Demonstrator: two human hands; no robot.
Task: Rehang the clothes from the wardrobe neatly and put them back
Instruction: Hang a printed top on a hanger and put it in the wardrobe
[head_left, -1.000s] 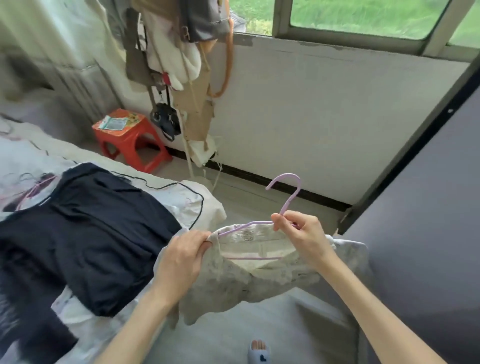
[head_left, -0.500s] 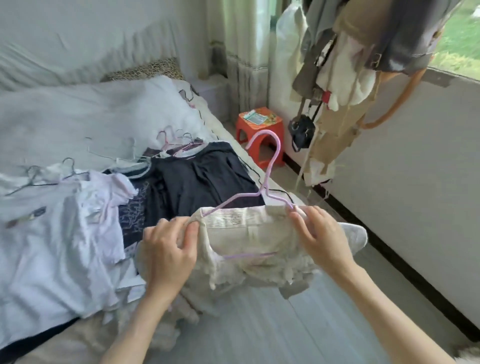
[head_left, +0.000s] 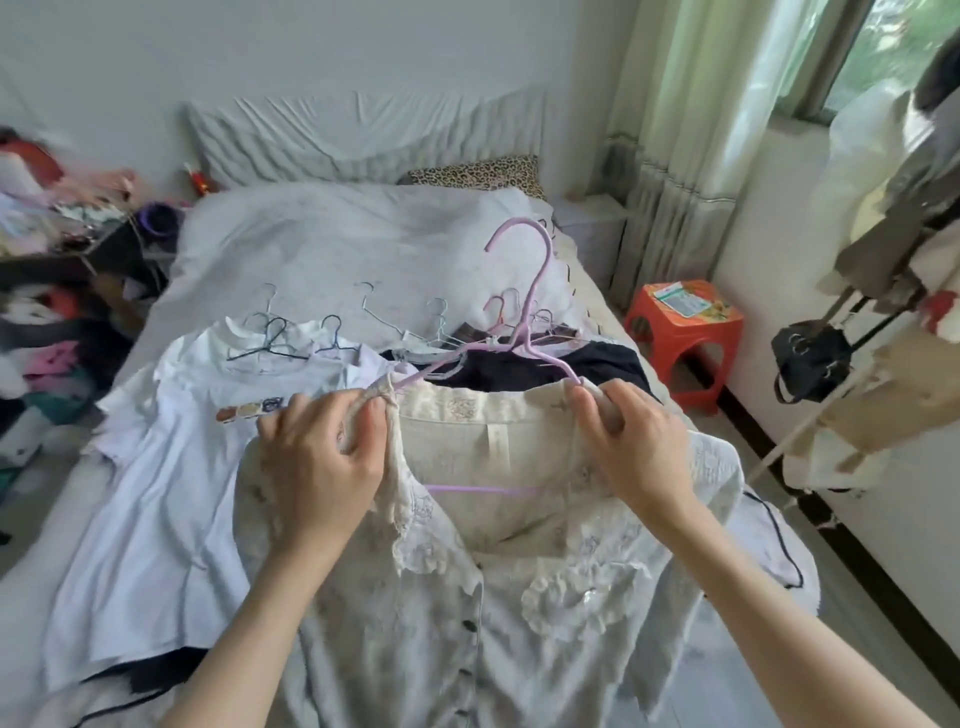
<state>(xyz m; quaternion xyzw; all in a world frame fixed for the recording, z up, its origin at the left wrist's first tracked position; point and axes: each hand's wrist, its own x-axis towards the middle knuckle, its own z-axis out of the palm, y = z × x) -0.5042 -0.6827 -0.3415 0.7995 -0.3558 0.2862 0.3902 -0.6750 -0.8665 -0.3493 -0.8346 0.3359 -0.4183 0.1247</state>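
A cream lace blouse (head_left: 467, 613) with dark buttons hangs on a lilac hanger (head_left: 535, 291) over the bed's foot. My left hand (head_left: 317, 457) grips the blouse's left shoulder at the hanger's end. My right hand (head_left: 634, 447) grips the right shoulder at the other end. The hanger's hook points up and left. Its lower bar shows inside the open collar. On the bed behind lie a white shirt (head_left: 156, 499), a dark garment (head_left: 530, 369) and several garments with wire hangers (head_left: 322, 332).
The bed (head_left: 332, 244) fills the middle, with a leopard-print pillow at its head. An orange stool (head_left: 685, 332) stands to the right by the curtain. A rack with bags and clothes (head_left: 883, 291) stands at far right. Cluttered clothes pile up on the left (head_left: 47, 332).
My view has swung left from the window wall to the bed. Both hands kept hold of the blouse on the lilac hanger and brought it over the bed, where it now hangs spread out.
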